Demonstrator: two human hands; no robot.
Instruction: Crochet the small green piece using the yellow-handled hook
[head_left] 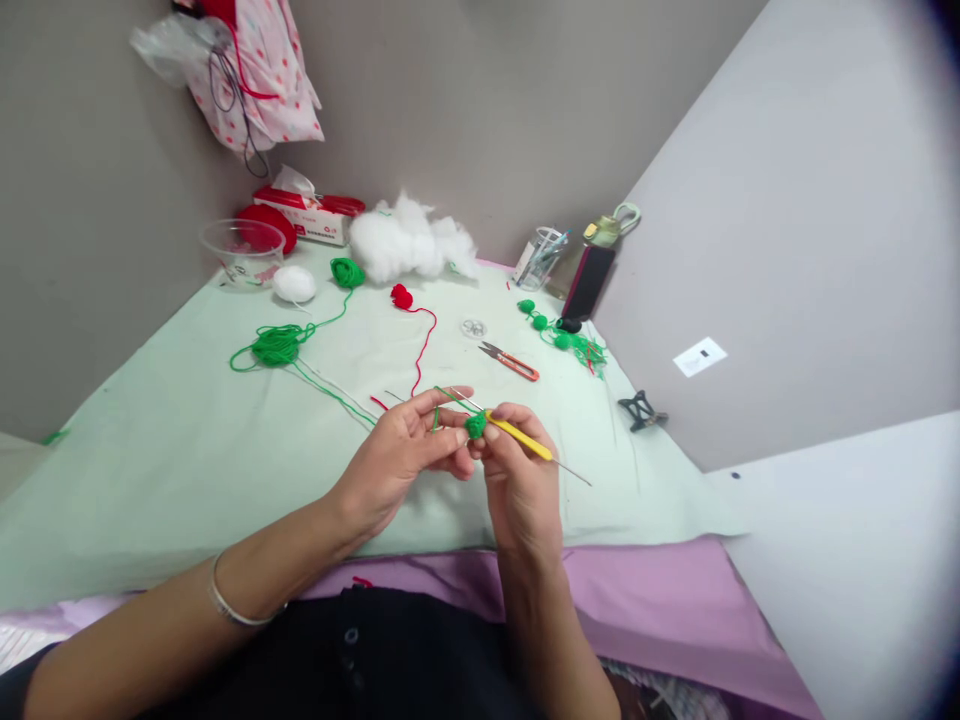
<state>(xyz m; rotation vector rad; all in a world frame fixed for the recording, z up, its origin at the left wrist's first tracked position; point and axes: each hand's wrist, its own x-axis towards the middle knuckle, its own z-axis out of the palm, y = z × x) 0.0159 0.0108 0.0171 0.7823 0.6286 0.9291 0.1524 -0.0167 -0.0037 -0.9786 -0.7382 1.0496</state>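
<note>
- A person's left hand (427,440), thumb and fingers partly curled, pinches a small green crochet piece (475,426) from the left, with green yarn (436,415) strung over its raised forefinger.
- The right hand (521,470) closes around a yellow-handled hook (525,437), thumb and fingertips near the head end, the thin metal tail pointing away to the right.
- Red characters mark a red-and-white tissue box (322,220) at the back of the table, too small to read; a clear tub (247,265) beside it carries a printed design.
- The crochet piece, bright green, compact and rounded, sits between both hands above the pale green cloth (285,470), the hook's head against it; its stitches appear too blurred to tell apart.
- Orange-handled snips (510,362) lie beyond the hands, near a red yarn ball (401,297) and white stuffing (409,240).
</note>
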